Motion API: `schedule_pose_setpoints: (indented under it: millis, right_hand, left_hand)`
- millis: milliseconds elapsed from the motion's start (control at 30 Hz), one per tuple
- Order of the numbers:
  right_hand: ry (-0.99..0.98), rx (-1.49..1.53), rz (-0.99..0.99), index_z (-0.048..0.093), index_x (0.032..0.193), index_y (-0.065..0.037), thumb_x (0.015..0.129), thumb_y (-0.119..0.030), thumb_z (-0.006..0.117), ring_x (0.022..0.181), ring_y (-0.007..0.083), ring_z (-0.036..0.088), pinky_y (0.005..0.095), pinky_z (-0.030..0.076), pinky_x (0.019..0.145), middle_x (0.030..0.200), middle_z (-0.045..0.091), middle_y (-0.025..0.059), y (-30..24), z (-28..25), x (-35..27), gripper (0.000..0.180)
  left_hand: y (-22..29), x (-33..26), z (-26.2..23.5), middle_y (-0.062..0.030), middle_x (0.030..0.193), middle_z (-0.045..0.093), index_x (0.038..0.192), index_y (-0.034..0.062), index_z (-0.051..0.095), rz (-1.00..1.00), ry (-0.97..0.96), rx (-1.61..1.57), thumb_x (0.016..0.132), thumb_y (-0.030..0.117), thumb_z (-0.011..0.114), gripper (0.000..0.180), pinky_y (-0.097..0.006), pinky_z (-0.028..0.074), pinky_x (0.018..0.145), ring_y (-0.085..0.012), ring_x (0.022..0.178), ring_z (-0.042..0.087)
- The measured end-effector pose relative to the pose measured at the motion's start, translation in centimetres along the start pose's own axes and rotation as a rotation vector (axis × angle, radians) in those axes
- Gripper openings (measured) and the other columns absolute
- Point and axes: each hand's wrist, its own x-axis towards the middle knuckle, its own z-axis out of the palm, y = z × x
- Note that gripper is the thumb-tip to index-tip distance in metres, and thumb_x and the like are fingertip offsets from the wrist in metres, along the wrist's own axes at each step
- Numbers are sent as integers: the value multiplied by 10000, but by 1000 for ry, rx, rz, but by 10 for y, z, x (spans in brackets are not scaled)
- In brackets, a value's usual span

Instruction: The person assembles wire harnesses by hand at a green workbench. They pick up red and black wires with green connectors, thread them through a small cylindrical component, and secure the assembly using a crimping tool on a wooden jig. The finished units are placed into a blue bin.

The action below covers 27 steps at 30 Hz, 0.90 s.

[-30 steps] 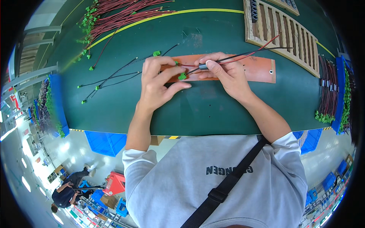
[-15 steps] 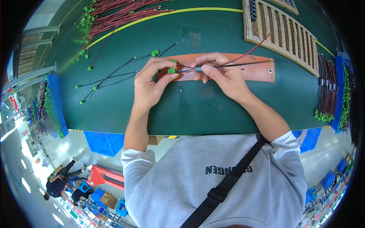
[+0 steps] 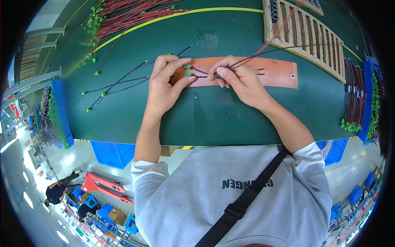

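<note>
Your right hand [image 3: 242, 82] has slid rightward along the orange mat [image 3: 279, 74], drawing the red and black wires [image 3: 263, 51] through pinched fingers. Your left hand [image 3: 164, 84] now nips the green connectors [image 3: 188, 70] over the mat's left end

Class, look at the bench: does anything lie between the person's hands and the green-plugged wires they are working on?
Nothing visible does. The left hand already pinches the green connectors, and the right hand grips their wires over the orange mat.
</note>
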Motion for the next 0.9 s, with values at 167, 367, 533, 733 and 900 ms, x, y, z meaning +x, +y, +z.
schedule_pose_setpoints:
  millis: [167, 367, 533, 733, 900]
  right_hand:
    - [22, -181, -48, 596, 1180, -14, 1087, -195, 542, 825, 170, 654, 330, 521, 750, 896, 680, 74, 0, 7, 2, 211]
    - [-9, -419, -194, 608, 1133, -25, 1066, -180, 566, 812, 301, 691, 389, 525, 748, 868, 689, 139, -1, 5, 0, 174]
    - [-52, -386, -122, 614, 1042, -16, 1069, -185, 561, 786, 300, 684, 386, 514, 709, 843, 684, 125, -5, 6, 1, 179]
    - [-65, -433, -22, 619, 986, -19, 1042, -220, 620, 699, 241, 620, 366, 495, 677, 785, 639, 95, -19, 7, -2, 209]
    - [23, -389, -205, 654, 1000, -5, 1023, -187, 643, 637, 217, 589, 350, 464, 610, 763, 621, 86, -2, 9, 0, 184]
  left_hand:
    - [12, 3, 4, -84, 1160, 669, 1189, 81, 750, 341, 214, 146, 746, -8, 828, 458, -322, 506, 854, -225, 1002, 627]
    - [45, 22, -1, -95, 1216, 720, 1146, 93, 780, 908, 134, 838, 835, 177, 738, 325, -314, 502, 737, -165, 836, 617]
    - [22, 41, -8, -108, 1104, 725, 1124, 1, 750, 883, 187, 769, 784, 140, 728, 368, -348, 552, 714, -220, 836, 660]
    - [-24, 59, -74, -123, 1117, 718, 1126, -10, 731, 725, 271, 889, 761, 28, 675, 372, -374, 586, 761, -270, 888, 706]
    - [-31, 47, -103, -110, 1024, 691, 1109, -9, 732, 531, 213, 995, 765, -29, 675, 349, -351, 580, 739, -263, 858, 709]
